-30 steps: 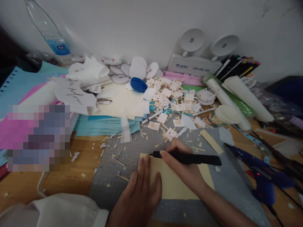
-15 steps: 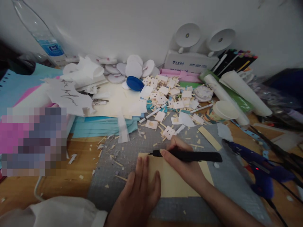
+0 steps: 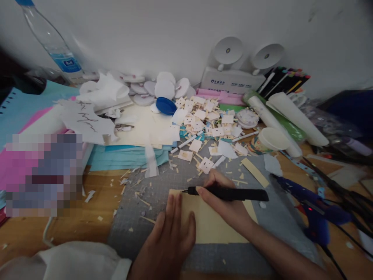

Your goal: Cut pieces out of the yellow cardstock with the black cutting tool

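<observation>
A pale yellow sheet of paper lies on the grey cutting mat. My left hand rests flat on the sheet's left part, fingers stretched toward its top edge and thumb apart. My right hand grips a black pen, held nearly level, its tip pointing left at the sheet's upper left edge, just right of my left fingertips. Small paper scraps and thin strips are scattered over the mat beyond both hands.
Behind the mat sits a pile of small cream paper pieces near a blue lid. A paper cup and a blue glue gun are at the right. Teal sheets and a bottle are at the left.
The view has shifted slightly, so objects at the right appear a little further left. Both hands and the pen keep nearly the same place on the sheet.
</observation>
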The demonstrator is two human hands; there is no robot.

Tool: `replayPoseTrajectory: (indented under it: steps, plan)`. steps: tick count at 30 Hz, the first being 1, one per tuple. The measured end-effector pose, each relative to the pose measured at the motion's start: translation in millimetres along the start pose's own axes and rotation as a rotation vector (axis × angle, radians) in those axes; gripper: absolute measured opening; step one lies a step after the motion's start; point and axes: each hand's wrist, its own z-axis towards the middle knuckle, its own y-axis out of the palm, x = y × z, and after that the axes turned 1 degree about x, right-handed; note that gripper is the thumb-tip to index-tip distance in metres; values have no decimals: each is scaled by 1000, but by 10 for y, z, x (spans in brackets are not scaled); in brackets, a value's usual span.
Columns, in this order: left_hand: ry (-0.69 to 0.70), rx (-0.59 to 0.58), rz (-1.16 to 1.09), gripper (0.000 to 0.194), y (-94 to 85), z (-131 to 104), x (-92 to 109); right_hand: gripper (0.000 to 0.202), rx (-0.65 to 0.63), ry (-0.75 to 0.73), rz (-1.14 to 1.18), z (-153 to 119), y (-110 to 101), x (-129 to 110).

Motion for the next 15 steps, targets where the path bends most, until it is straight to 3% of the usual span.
replayPoseTrajectory:
  steps: [5, 15]
  plan:
    - [9, -15, -11, 45, 15, -19, 7, 28, -13, 25, -1, -39, -13, 16]
    - [-2, 4, -27, 37, -10, 14, -7, 26, -79, 91, -16, -47, -59, 29]
